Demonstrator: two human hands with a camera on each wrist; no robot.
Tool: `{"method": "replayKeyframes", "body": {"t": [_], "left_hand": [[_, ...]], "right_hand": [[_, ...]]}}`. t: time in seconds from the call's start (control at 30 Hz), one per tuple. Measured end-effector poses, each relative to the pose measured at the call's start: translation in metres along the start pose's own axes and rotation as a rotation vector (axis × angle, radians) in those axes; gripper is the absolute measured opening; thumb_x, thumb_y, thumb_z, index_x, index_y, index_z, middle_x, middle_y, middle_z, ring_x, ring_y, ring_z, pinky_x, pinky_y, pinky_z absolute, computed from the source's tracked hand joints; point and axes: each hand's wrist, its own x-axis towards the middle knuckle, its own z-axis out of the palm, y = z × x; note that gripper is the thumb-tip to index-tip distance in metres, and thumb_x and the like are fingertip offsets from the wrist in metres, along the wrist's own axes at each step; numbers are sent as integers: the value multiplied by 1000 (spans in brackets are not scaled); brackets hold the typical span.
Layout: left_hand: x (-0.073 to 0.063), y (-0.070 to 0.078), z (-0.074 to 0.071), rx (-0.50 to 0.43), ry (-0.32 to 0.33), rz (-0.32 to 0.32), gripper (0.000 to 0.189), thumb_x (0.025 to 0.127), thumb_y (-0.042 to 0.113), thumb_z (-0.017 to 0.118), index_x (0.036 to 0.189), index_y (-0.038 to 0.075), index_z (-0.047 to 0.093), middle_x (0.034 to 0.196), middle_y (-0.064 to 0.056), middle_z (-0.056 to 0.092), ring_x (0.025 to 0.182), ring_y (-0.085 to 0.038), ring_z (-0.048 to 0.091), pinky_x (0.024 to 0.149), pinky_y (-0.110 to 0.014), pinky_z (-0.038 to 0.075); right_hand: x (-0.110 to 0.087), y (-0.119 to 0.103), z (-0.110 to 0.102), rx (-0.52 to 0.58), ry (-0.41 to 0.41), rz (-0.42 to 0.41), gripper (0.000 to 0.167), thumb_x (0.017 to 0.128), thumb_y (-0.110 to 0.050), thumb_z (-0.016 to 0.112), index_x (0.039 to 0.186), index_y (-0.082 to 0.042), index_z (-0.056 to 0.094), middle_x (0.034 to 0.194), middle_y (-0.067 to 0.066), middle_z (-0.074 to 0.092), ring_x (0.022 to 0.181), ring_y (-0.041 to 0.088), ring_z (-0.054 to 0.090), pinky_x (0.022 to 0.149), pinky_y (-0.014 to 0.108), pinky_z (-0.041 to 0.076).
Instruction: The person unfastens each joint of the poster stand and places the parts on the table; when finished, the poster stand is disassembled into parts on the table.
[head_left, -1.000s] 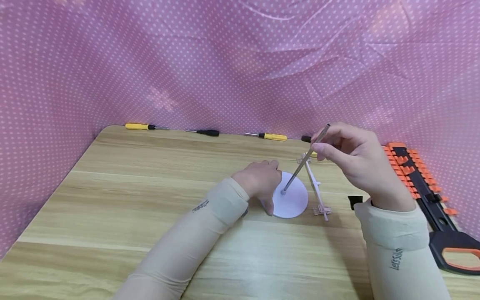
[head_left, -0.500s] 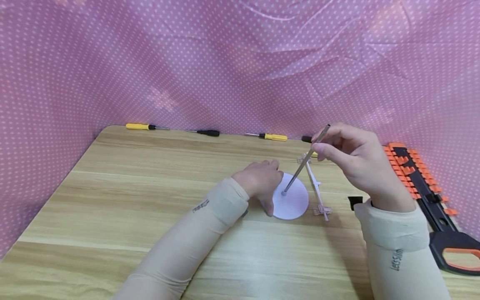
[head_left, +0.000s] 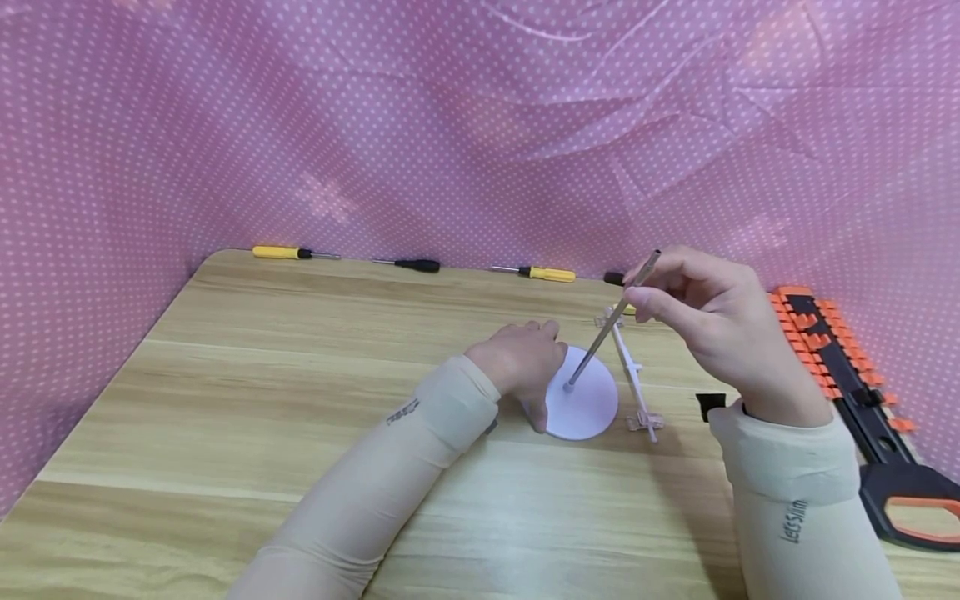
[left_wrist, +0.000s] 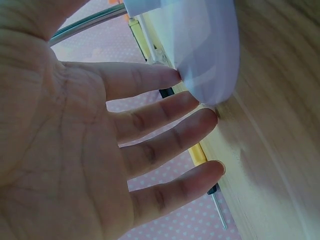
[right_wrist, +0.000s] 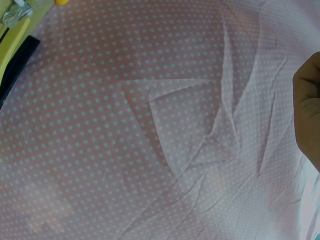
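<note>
A white round base (head_left: 585, 408) with a small raised centre lies on the wooden table. My left hand (head_left: 521, 362) holds its left rim, thumb on the near side and fingers on the far side; in the left wrist view some fingertips (left_wrist: 172, 76) touch the rim. From the centre a thin metal rod (head_left: 603, 333) rises, tilted to the right. My right hand (head_left: 708, 325) pinches this rod near its top between thumb and fingers. Just right of the base lies a slim white bar (head_left: 632, 375) with clear clips at both ends. Whether the rod is fixed in the base cannot be seen.
Along the back edge lie a yellow screwdriver (head_left: 277, 252), a black screwdriver (head_left: 416, 265) and another yellow one (head_left: 551, 273). A black-and-orange rack (head_left: 847, 383) stands at the right. One small black piece (head_left: 710, 406) is beside the right sleeve. Pink dotted cloth (head_left: 450, 125) hangs behind.
The round base has shifted very slightly toward the right and nearer to me, with the rod's lower end. Both hands keep their hold and barely move.
</note>
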Motion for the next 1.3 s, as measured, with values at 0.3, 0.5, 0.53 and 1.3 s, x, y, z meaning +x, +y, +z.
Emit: {"method": "replayKeyframes", "body": {"t": [0.3, 0.5, 0.53, 1.3], "left_hand": [[0, 0, 0, -10, -2, -5, 108, 64, 58, 99, 153, 12, 56, 137, -4, 54, 118, -21, 56, 103, -40, 53], [0, -1, 0, -3, -2, -6, 107, 65, 58, 99, 152, 12, 56, 137, -4, 54, 118, -21, 56, 102, -41, 54], [0, 0, 0, 0, -2, -7, 107, 65, 58, 98, 152, 12, 56, 137, -5, 54, 119, -21, 56, 102, -41, 54], [0, 0, 1, 11, -4, -5, 108, 66, 58, 98, 154, 13, 55, 148, -7, 52, 126, -24, 55, 108, -43, 53]], "right_hand": [[0, 1, 0, 1, 4, -24, 17, 94, 15, 69, 100, 1, 76, 96, 5, 76, 74, 14, 67, 69, 20, 57], [1, 0, 1, -7, 4, -38, 10, 96, 11, 70, 101, 3, 75, 94, 5, 75, 73, 14, 66, 67, 19, 56], [1, 0, 1, -11, 5, -40, 9, 96, 10, 71, 101, 4, 75, 94, 4, 75, 73, 14, 66, 67, 19, 56], [1, 1, 3, 93, 12, -67, 14, 95, 16, 67, 101, 5, 74, 96, 7, 75, 73, 15, 67, 70, 20, 58]]}}
